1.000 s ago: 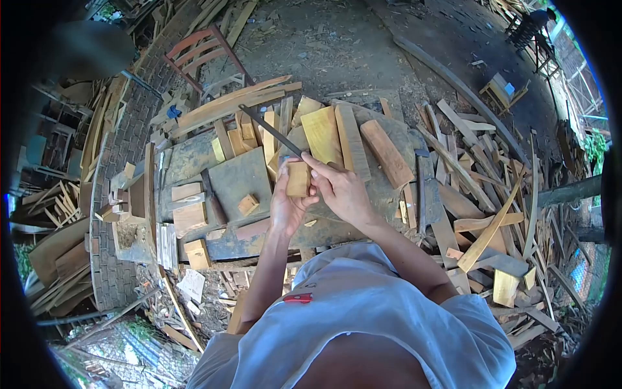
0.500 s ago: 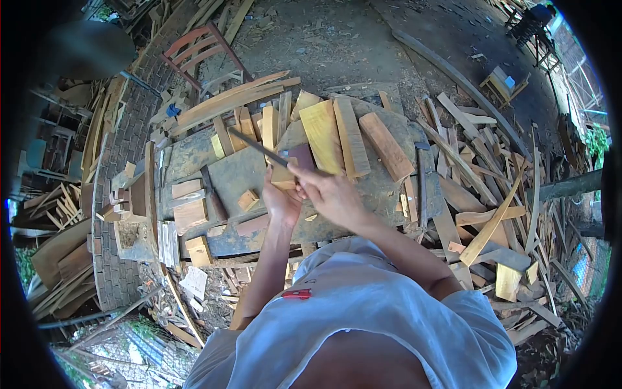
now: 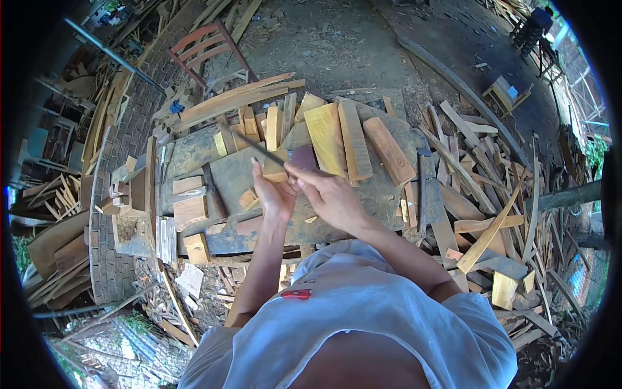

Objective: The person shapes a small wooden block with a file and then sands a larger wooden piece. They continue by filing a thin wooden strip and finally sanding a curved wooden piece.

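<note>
My left hand [image 3: 275, 198] is closed around a small wooden block [image 3: 275, 173], with the thumb up along its left side. My right hand [image 3: 335, 202] grips the near end of a dark, narrow file [image 3: 258, 148]. The file slants up and to the left, over the top of the block, and looks slightly blurred. Just behind the hands a purple-brown sheet, perhaps sandpaper [image 3: 302, 157], lies on the worktable [image 3: 243, 170]. A small wood piece [image 3: 248, 199] rests left of my left hand.
Thick wood blocks [image 3: 327, 139] line the table's far side. A wooden-handled tool [image 3: 214, 192] lies at the left, near stacked wood pieces [image 3: 190, 211]. A red chair [image 3: 206, 48] stands beyond the table. Scrap wood [image 3: 483, 194] is heaped at the right.
The file has shifted down and right across the block, so less of it extends past the block. Both hands stay close together, and the camera view has moved slightly.
</note>
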